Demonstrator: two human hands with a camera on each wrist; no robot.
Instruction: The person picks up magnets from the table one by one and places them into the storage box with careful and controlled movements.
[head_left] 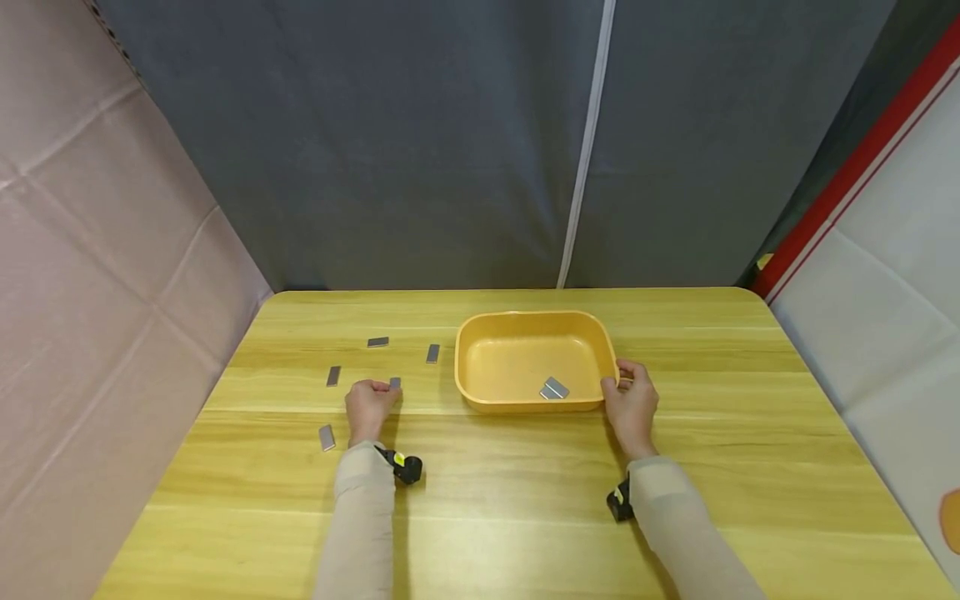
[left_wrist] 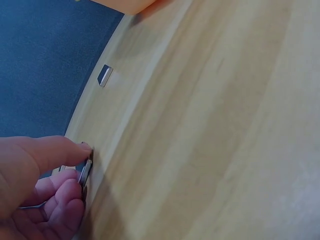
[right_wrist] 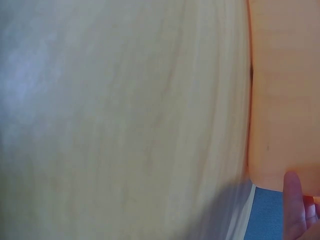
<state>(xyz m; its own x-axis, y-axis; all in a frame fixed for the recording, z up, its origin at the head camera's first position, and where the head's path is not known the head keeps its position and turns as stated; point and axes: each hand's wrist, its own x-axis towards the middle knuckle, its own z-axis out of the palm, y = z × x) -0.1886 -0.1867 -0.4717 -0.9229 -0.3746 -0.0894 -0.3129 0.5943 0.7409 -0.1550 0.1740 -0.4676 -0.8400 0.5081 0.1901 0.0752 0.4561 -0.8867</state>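
Note:
Thumb and fingertips of my left hand (head_left: 367,410) pinch a small grey rectangular metal piece (head_left: 395,383) at the tabletop, left of centre. In the left wrist view this metal piece (left_wrist: 85,173) stands on edge between thumb and fingers. My right hand (head_left: 631,410) holds the right end of a yellow plastic basin (head_left: 517,407), its thumb against the outer wall near the front corner. Two similar metal pieces (head_left: 557,387) lie overlapping inside the basin, near its front right. The right wrist view shows the basin's side (right_wrist: 285,100) with the thumb (right_wrist: 292,200) on it.
Several more grey pieces lie scattered on the wooden table (head_left: 510,508) around the left hand: one by the basin (head_left: 432,353), one farther back (head_left: 378,342), others to the left (head_left: 333,376). A dark curtain (head_left: 420,167) hangs behind the table's far edge.

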